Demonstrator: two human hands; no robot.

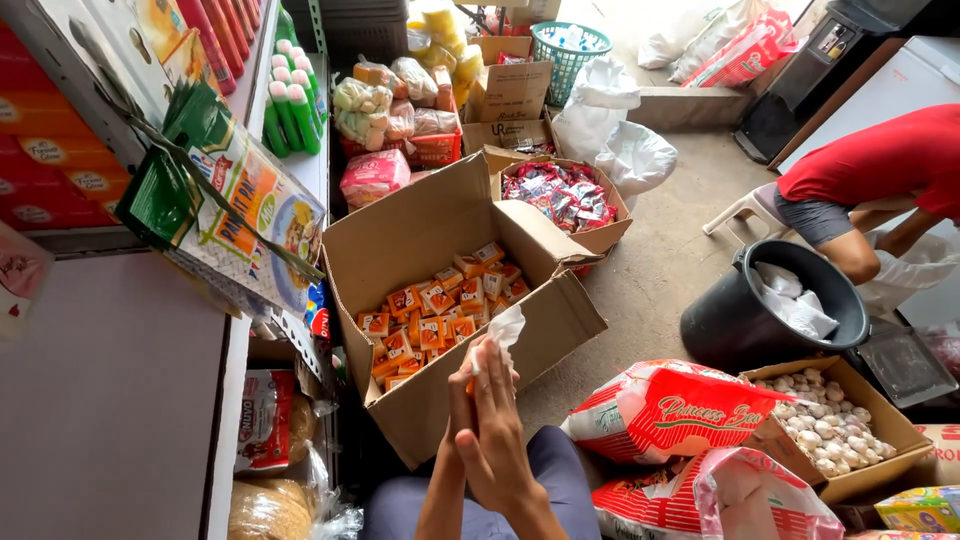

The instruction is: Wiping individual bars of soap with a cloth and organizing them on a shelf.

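Head view: both hands, left hand [462, 420] and right hand [497, 425], press flat together around a white cloth [506, 327] and a barely visible orange packet at the near edge of the open cardboard box [425, 235]. Shelves [120, 380] crowd the left, a red-and-white sack [665, 410] lies right; bare floor [665, 265] opens beyond

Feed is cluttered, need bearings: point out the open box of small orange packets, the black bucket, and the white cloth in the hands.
Box of orange packets [400, 235], head view, on its bare inner wall.
Black bucket [725, 330], head view, on its outer side.
White cloth [506, 328], head view, on its raised fold above the fingers.
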